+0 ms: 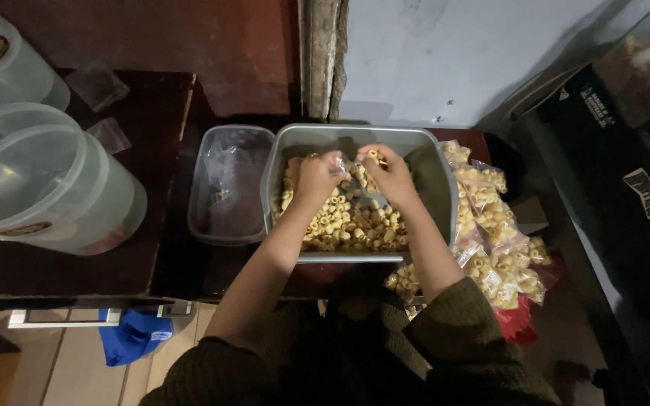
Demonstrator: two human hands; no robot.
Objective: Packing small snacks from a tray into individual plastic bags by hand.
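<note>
A grey metal tub sits in front of me, holding several pale ring-shaped snack pieces. Both hands are over the tub's far half. My left hand pinches a small clear plastic bag at its mouth. Close beside it, my right hand holds a few snack pieces at the fingertips, right at the bag. A metal scoop lies among the pieces below my hands.
A clear plastic box with empty bags stands left of the tub. Filled small snack bags pile up to the right. Large translucent buckets lie at far left. A dark cabinet flanks the right side.
</note>
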